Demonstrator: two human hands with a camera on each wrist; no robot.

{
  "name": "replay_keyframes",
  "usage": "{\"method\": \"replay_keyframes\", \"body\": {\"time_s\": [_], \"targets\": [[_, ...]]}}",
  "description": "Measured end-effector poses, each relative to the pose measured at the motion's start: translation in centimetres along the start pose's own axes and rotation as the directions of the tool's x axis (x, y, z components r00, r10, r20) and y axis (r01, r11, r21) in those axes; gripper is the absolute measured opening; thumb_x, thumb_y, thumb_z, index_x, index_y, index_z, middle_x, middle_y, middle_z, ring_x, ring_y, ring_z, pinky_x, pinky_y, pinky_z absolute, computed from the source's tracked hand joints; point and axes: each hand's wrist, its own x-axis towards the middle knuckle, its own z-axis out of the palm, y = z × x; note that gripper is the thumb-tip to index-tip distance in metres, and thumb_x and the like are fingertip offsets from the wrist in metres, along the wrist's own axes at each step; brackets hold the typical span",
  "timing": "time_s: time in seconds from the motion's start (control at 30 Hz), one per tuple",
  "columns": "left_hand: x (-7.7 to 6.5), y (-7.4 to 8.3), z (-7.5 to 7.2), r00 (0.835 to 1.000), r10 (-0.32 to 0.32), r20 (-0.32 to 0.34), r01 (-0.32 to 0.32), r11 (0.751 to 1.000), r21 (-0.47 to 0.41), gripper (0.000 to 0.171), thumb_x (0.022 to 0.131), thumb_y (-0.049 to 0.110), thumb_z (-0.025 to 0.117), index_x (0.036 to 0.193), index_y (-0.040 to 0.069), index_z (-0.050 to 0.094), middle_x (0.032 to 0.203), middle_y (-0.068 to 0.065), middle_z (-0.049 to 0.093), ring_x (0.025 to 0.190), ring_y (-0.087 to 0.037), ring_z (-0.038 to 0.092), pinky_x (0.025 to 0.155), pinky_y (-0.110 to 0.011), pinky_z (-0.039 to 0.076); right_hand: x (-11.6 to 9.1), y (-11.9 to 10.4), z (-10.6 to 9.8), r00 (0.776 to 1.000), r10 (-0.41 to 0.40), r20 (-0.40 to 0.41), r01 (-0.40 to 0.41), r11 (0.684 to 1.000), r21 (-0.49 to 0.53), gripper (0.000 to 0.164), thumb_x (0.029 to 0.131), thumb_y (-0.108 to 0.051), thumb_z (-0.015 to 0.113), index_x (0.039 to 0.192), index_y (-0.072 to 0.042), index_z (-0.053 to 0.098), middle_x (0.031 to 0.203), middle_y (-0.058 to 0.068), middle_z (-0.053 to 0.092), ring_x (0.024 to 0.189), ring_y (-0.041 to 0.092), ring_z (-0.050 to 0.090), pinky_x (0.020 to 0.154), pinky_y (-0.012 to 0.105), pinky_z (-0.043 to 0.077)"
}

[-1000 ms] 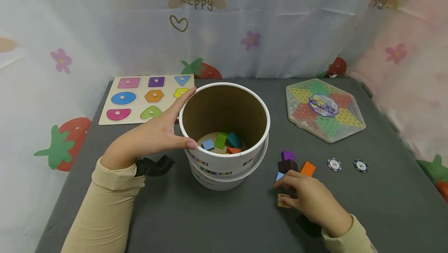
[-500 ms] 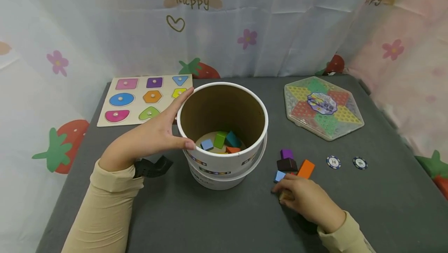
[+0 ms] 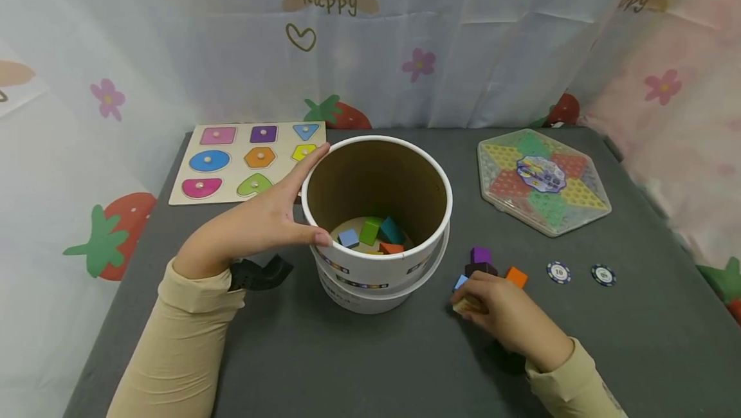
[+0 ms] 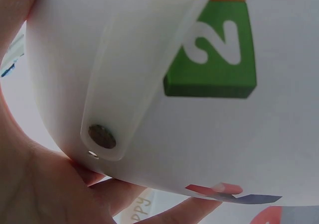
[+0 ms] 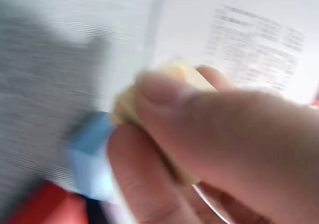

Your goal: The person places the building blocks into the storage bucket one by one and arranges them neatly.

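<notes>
My left hand (image 3: 255,222) grips the rim of a white bucket (image 3: 370,270) on its left side, thumb over the near edge and fingers spread round the outside. In the bucket lie a light blue block (image 3: 348,238), a green block (image 3: 370,230), a teal block (image 3: 392,230) and other pieces. Right of the bucket, my right hand (image 3: 512,308) pinches a wooden block (image 5: 126,107) between thumb and fingers, low over the table. Beside its fingers sit a blue block (image 3: 460,282), a dark brown block (image 3: 480,269), a purple block (image 3: 480,255) and an orange block (image 3: 516,277).
A knobbed shape puzzle board (image 3: 243,141) lies behind my left hand. A hexagonal Chinese checkers box (image 3: 544,175) is at the back right. Two poker chips, one chip (image 3: 558,272) left of the other chip (image 3: 604,274), lie right of the blocks. A printed curtain (image 3: 231,71) backs the grey table.
My right hand has closed its fingers on the wooden block, which lay on the table a second ago, and moved it slightly toward the blocks. The left hand stays on the bucket.
</notes>
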Motion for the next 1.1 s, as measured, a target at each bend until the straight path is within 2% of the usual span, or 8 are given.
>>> {"method": "replay_keyframes", "body": {"time_s": [0.13,0.33,0.4,0.5,0.6,0.73,0.97,1.1], "targets": [[0.0,0.0,-0.1,1.000,-0.009,-0.002,0.009,1.000,-0.003,0.105,0.076,0.044,0.078,0.150,0.044,0.003,0.151,0.003,0.021,0.131,-0.025,0.035,0.089,-0.041,0.049,1.1,-1.2,-2.5,0.983,0.003,-0.185,-0.004,1.000,-0.005,0.043,0.069,0.009,0.080,0.099,-0.019,0.070,0.092,-0.009,0.060,0.078,0.006,0.059,0.066,0.025,0.052],[0.1,-0.2,-0.1,1.000,-0.001,-0.001,0.001,1.000,0.015,0.105,0.076,0.047,0.077,0.150,0.045,0.002,0.153,0.006,0.018,0.132,-0.024,0.036,0.092,-0.043,0.047,3.2,-4.3,-7.5,0.877,0.007,-0.481,-0.010,1.000,-0.003,0.048,0.071,0.002,0.080,0.114,-0.016,0.069,0.101,-0.004,0.066,0.083,0.009,0.064,0.073,0.016,0.051],[0.1,-0.2,-0.1,1.000,0.003,0.002,-0.003,1.000,0.016,0.106,0.075,0.050,0.076,0.150,0.044,0.002,0.154,0.007,0.016,0.132,-0.025,0.035,0.093,-0.043,0.046,3.8,-5.5,-8.6,0.841,-0.016,-0.540,0.015,1.000,-0.007,0.048,0.072,-0.001,0.080,0.116,-0.016,0.069,0.100,-0.002,0.065,0.080,0.008,0.063,0.073,0.013,0.049],[0.1,-0.1,-0.1,1.000,0.003,0.009,-0.003,1.000,0.001,0.106,0.075,0.051,0.076,0.150,0.043,0.002,0.153,0.005,0.018,0.132,-0.026,0.036,0.092,-0.043,0.047,5.0,-7.4,-9.9,0.819,-0.095,-0.565,0.102,0.995,-0.019,0.046,0.072,0.001,0.080,0.115,-0.014,0.070,0.098,-0.001,0.061,0.078,0.007,0.056,0.072,0.011,0.046],[0.1,0.0,-0.1,1.000,-0.005,0.005,0.005,1.000,-0.007,0.105,0.075,0.047,0.077,0.150,0.044,0.003,0.152,0.003,0.021,0.130,-0.026,0.037,0.089,-0.042,0.049,6.3,-8.9,-10.6,0.830,-0.195,-0.522,0.199,0.979,-0.049,0.043,0.075,0.005,0.076,0.112,-0.015,0.071,0.101,0.001,0.058,0.079,0.008,0.050,0.069,0.017,0.044],[0.1,0.0,0.0,1.000,-0.016,-0.001,0.016,1.000,-0.018,0.105,0.075,0.043,0.079,0.149,0.047,0.003,0.150,0.003,0.023,0.129,-0.027,0.039,0.086,-0.040,0.051,8.1,-10.3,-11.0,0.868,-0.277,-0.413,0.273,0.959,-0.070,0.043,0.079,0.010,0.071,0.112,-0.018,0.071,0.107,0.004,0.055,0.083,0.012,0.050,0.067,0.026,0.043],[0.0,0.0,0.0,1.000,-0.014,0.002,0.014,0.999,-0.029,0.106,0.076,0.040,0.079,0.150,0.045,0.003,0.149,0.002,0.024,0.125,-0.025,0.044,0.087,-0.040,0.051,10.6,-11.4,-10.6,0.934,-0.312,-0.174,0.303,0.950,-0.075,0.044,0.091,0.007,0.057,0.127,-0.017,0.063,0.125,0.002,0.054,0.098,0.014,0.057,0.067,0.028,0.046],[0.0,0.0,-0.1,1.000,-0.006,0.007,0.006,1.000,-0.021,0.106,0.075,0.046,0.078,0.150,0.044,0.002,0.150,0.001,0.023,0.125,-0.027,0.044,0.088,-0.041,0.050,10.9,-11.5,-10.3,0.955,-0.277,-0.102,0.272,0.960,-0.066,0.044,0.094,0.000,0.055,0.134,-0.019,0.057,0.133,-0.002,0.054,0.085,0.013,0.056,0.064,0.027,0.044]]}}
